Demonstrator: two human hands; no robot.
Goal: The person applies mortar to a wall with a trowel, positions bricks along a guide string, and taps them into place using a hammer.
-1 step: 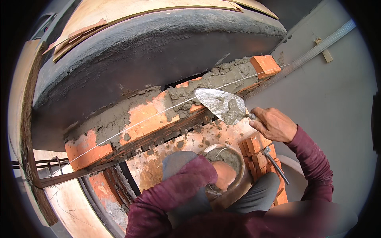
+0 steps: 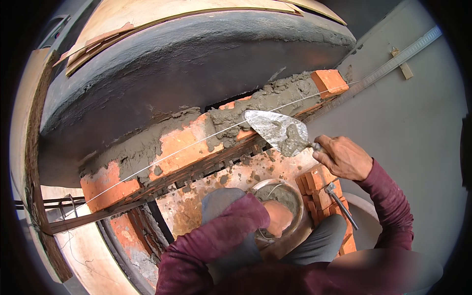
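My right hand [image 2: 348, 157] is closed round the handle of a pointed brick trowel [image 2: 275, 129]. Wet mortar [image 2: 293, 141] clings to the blade near the handle. The blade's tip is over the front edge of the brick course, at a taut white string [image 2: 189, 144]. Grey mortar [image 2: 282, 97] lies rough on top of the bricks, with one orange brick [image 2: 329, 81] at the right end. My left hand [image 2: 277, 218] reaches down into a round bucket [image 2: 298, 216] holding mortar; its fingers are hidden.
Beside the bucket stands a stack of bricks [image 2: 314, 187] with a hammer [image 2: 342, 206] on it. Behind the course rises a curved dark plastered wall [image 2: 187, 73]. A wooden post [image 2: 37, 162] stands at the left, and a long straight strip [image 2: 400, 58] crosses the grey surface at right.
My right hand and the trowel have shifted slightly to the right. My left hand stays at the bucket.
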